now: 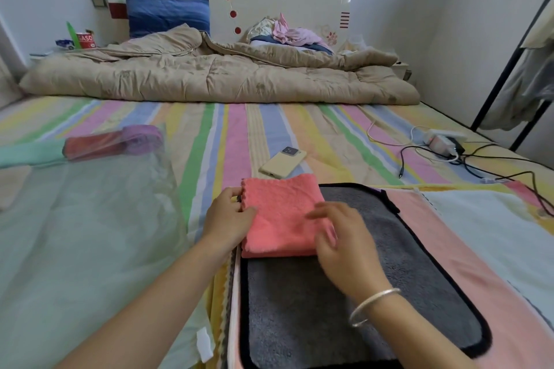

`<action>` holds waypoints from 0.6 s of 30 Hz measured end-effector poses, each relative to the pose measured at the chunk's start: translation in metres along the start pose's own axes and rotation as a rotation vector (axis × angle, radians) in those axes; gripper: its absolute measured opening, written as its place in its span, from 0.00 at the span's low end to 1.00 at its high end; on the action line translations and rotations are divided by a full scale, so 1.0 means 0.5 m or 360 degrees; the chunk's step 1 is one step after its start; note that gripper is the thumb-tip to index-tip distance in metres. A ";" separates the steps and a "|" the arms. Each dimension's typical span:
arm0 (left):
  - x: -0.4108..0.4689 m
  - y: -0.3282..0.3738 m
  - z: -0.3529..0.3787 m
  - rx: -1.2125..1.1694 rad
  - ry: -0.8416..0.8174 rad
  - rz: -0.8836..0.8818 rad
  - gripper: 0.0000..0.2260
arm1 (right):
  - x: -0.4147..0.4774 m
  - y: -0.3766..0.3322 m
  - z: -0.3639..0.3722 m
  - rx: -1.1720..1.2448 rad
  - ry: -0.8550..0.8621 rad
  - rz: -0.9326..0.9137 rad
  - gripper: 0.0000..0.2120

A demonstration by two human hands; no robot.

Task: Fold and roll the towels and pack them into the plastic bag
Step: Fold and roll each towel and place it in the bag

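We work on the bed (233, 129), its far end buried under a quilt (209, 75). Along the bed's left side lies the bag (90, 219), clear and flat, with a red roll (93, 147) and a purple roll (144, 136) already at its far end (a teal towel (27, 154) lies at the left edge beside them, and we cannot tell whether it is inside). At the near edge, right of middle, a grey towel (344, 293) is spread flat over a stack of others. On its far left corner sits the coral towel (284, 210), folded to a small square. Our left hand (230, 216) pinches that square's left edge, thumb on top. Our right hand (344, 237) is over its right side with fingers loose and spread, holding nothing; it is blurred, so we cannot tell whether it touches. A phone (283, 162) lies just beyond the towel.

We judge the folding of this towel about done and the rolling not yet begun. The next move calls for a tight roll from one edge, both hands keeping the layers square, then a carry leftward to the bag, whose opening we cannot make out
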State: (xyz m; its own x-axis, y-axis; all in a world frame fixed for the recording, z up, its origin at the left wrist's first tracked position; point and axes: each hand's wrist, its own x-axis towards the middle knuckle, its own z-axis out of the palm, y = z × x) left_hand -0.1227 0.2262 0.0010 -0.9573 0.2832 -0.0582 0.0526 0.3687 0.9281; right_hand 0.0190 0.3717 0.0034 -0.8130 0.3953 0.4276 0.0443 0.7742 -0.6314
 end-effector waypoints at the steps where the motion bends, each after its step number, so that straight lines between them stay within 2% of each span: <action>1: 0.001 0.001 0.000 0.0036 0.0010 0.0012 0.13 | 0.012 0.004 -0.004 0.0011 0.0010 0.0235 0.10; 3: 0.003 0.006 -0.002 0.0167 0.0043 0.0020 0.16 | 0.039 0.011 -0.011 0.0039 -0.0150 0.0665 0.18; 5: 0.002 0.012 -0.006 0.0349 0.0052 0.0038 0.19 | 0.067 0.015 -0.016 0.0089 -0.0328 0.0902 0.30; 7: -0.002 0.020 -0.009 0.0519 0.0034 0.0056 0.24 | 0.097 0.018 -0.018 0.0184 -0.0460 0.1070 0.34; 9: -0.012 0.030 -0.009 0.0751 0.0064 0.0127 0.29 | 0.115 0.015 -0.017 0.0348 -0.0614 0.1194 0.29; 12: -0.048 0.055 -0.006 0.0947 0.0107 0.0468 0.26 | 0.119 -0.006 -0.038 0.0641 -0.0720 0.1393 0.16; 15: -0.101 0.085 0.013 0.0902 -0.0077 0.0879 0.21 | 0.108 -0.005 -0.101 0.0744 -0.0723 0.1466 0.07; 18: -0.160 0.085 0.065 0.0963 -0.0377 0.1121 0.24 | 0.075 0.021 -0.165 0.0576 -0.0722 0.1552 0.08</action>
State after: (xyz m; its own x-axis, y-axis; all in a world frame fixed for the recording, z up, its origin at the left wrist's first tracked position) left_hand -0.0344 0.2480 0.0329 -0.5709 0.7617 0.3063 0.7957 0.4215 0.4349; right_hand 0.0370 0.4356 0.0661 -0.6623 0.4789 -0.5762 0.6632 0.0168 -0.7483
